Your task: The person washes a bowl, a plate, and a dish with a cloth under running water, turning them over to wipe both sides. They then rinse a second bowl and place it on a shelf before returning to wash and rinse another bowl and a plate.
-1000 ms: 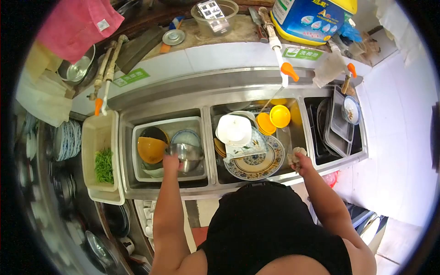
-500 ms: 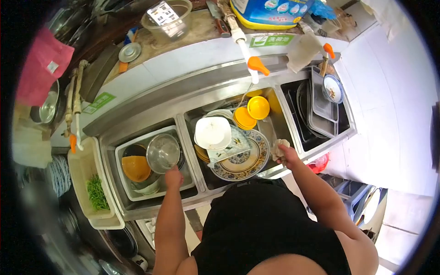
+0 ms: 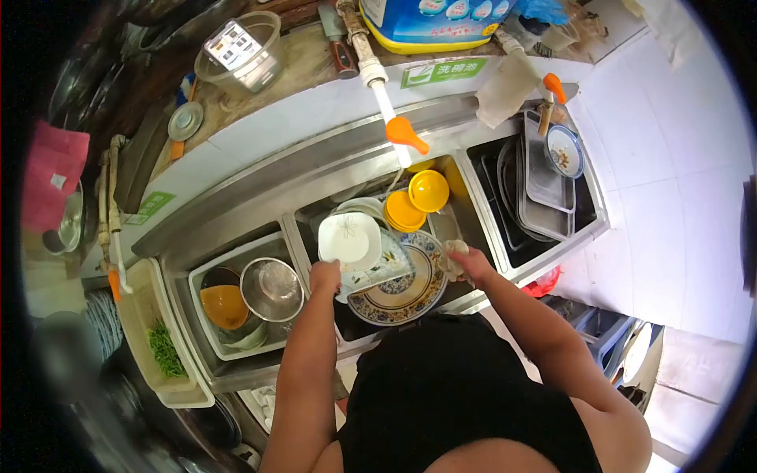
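Observation:
My left hand is over the middle sink basin, touching the near edge of a white square plate that rests on a stack of dishes. Whether it grips the plate I cannot tell. My right hand is shut on a pale dishcloth at the right edge of a large patterned round plate. A steel bowl lies in the white tub in the left basin, beside an orange bowl. Yellow bowls sit at the back of the middle basin.
An orange-handled tap hangs over the middle basin. The right basin holds metal trays and a small patterned bowl. A cream bin with greens stands at left. A clear tub and detergent jug sit on the back ledge.
My left hand let go of the steel bowl in the left tub and moved right to the white square plate. My right hand with the cloth moved in onto the patterned plate's edge.

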The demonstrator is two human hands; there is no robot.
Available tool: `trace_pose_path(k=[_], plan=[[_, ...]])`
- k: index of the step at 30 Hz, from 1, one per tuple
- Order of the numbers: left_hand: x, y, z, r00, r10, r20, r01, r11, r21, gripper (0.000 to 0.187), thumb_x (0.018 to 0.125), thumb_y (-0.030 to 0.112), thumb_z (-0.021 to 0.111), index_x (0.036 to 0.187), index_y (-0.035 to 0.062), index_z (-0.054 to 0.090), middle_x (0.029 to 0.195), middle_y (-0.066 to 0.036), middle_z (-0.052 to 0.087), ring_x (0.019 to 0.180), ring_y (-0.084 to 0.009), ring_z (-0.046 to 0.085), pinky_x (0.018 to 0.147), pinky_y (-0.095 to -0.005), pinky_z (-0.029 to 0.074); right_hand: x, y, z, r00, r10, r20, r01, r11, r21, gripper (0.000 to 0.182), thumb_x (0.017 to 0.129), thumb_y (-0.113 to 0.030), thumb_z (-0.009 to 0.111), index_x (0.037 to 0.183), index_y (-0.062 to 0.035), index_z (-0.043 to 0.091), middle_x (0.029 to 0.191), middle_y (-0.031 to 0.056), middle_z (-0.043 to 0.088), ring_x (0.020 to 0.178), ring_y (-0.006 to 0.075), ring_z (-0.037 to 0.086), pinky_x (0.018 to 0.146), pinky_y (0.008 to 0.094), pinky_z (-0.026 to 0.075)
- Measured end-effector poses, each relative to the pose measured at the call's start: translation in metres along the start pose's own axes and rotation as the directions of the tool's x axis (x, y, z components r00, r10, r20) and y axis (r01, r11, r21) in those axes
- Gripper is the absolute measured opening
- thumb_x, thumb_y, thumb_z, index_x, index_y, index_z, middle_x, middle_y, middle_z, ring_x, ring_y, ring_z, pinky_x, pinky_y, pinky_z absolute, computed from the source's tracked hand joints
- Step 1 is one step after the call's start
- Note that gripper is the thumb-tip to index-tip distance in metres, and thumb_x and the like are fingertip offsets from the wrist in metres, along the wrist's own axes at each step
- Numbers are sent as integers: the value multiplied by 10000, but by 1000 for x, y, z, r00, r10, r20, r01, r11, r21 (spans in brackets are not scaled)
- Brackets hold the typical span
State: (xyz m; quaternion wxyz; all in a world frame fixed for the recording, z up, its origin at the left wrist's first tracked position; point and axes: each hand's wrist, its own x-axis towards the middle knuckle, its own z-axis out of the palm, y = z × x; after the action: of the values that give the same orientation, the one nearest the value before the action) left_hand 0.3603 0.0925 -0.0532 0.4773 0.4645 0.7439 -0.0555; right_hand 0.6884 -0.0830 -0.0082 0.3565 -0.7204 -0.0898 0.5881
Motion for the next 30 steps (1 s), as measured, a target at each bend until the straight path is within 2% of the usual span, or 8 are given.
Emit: trace_pose_path(k=[5, 7, 13, 15, 16, 18, 25, 30], plan=[[-4, 3, 7, 998, -60, -6, 60, 995, -84, 355, 825, 293, 609, 726, -48, 606, 589, -121, 615, 483, -228, 601, 482, -376, 464, 4, 3, -11, 994, 99, 39, -99, 995, -10, 404, 840, -334, 676, 1127, -59, 603, 963, 79, 671, 804, 191, 655, 604, 344, 518], [3, 1, 11, 956, -205, 209, 286, 809, -513, 309, 801, 279, 634, 757, -23, 584, 611, -109, 593, 466, -239, 567, 463, -384, 451, 9, 6, -12, 991, 125, 36, -125, 992, -4, 403, 838, -332, 678, 1128, -63, 604, 964, 81, 671, 805, 192, 655, 610, 344, 519], [-17, 6, 9, 996, -46, 77, 84, 786, -612, 171, 818, 166, 579, 802, -4, 568, 660, -111, 580, 566, -248, 584, 493, -385, 475, 33, 16, -9, 988, 116, 104, -115, 993, -20, 402, 837, -319, 675, 1134, -57, 604, 988, 82, 666, 831, 210, 651, 658, 385, 524], [-27, 5, 5, 999, 29, -35, -45, 721, -691, 121, 825, 106, 546, 825, -14, 566, 697, -120, 597, 647, -255, 616, 557, -390, 521, 84, 75, -19, 844, -420, 334, 531, 742, -410, 444, 828, -331, 690, 1159, -52, 590, 1011, 83, 657, 852, 212, 643, 676, 416, 526], [-32, 5, 2, 993, 63, -95, -112, 682, -722, 101, 829, 76, 530, 836, -19, 565, 715, -125, 605, 688, -258, 632, 589, -392, 544, 70, 58, -10, 843, -424, 330, 533, 744, -404, 444, 828, -331, 690, 1159, -52, 590, 1011, 83, 657, 852, 212, 643, 676, 416, 526], [-54, 12, -8, 995, 59, -78, -98, 621, -778, 92, 818, 46, 530, 856, -33, 560, 780, -134, 619, 729, -271, 642, 651, -397, 557, 18, -12, 24, 969, 151, 196, -186, 967, 176, 499, 823, -330, 704, 1203, -40, 562, 1041, 93, 653, 868, 222, 637, 721, 405, 528], [-111, 90, 1, 861, 487, 147, -66, 393, -917, 429, 795, 9, 569, 1212, -11, 476, 1147, -117, 591, 1047, -281, 599, 874, -441, 516, 11, -102, 72, 936, -71, 345, -126, 848, 514, 350, 884, -181, 616, 1198, -37, 557, 1091, 103, 647, 901, 194, 656, 680, 328, 558], [-105, 139, -19, 661, 611, 436, 150, 461, -874, 552, 787, -12, 544, 1318, -51, 394, 1260, -155, 543, 1128, -296, 568, 934, -443, 487, 5, -172, 43, 817, -506, 276, 374, 830, 413, 457, 795, -148, 696, 1196, 21, 557, 1074, 133, 653, 926, 218, 651, 844, 345, 509]])
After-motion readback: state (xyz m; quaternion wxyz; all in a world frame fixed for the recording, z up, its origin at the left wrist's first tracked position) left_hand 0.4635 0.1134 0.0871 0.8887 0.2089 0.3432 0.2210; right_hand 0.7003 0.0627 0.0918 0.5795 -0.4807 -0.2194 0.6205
